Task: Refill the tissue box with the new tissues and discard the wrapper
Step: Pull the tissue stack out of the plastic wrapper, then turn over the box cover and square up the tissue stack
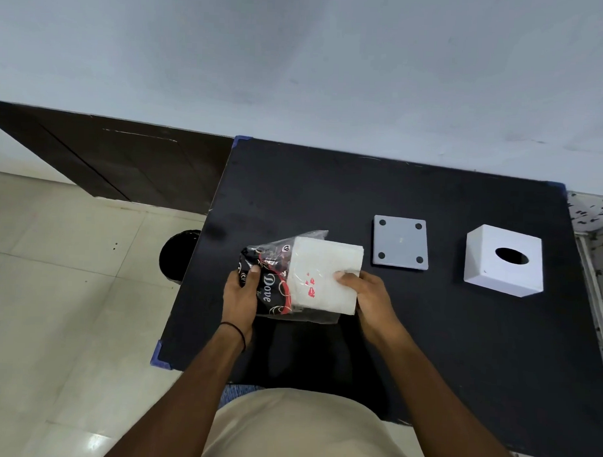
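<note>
Item: tissue stack (pixel 326 273), white, half out of its printed plastic wrapper (pixel 267 282), near the left of the black table (pixel 329 185).
Right hand (pixel 366 292): fingers clamped on the stack's exposed end.
Left hand (pixel 241 289): fingers gripping the wrapper.
Advice: pull the stack level, so no sheets fan out.
Tissue box (pixel 504 261) and base plate (pixel 400 242): apart, to the right.
Black bin (pixel 176 254): partly hidden behind the table's edge.

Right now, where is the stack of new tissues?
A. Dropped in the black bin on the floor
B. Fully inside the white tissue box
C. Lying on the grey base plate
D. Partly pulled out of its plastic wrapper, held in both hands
D: the tissue stack sticks out of the plastic wrapper, with the right hand on the tissues and the left hand gripping the wrapper.
</note>
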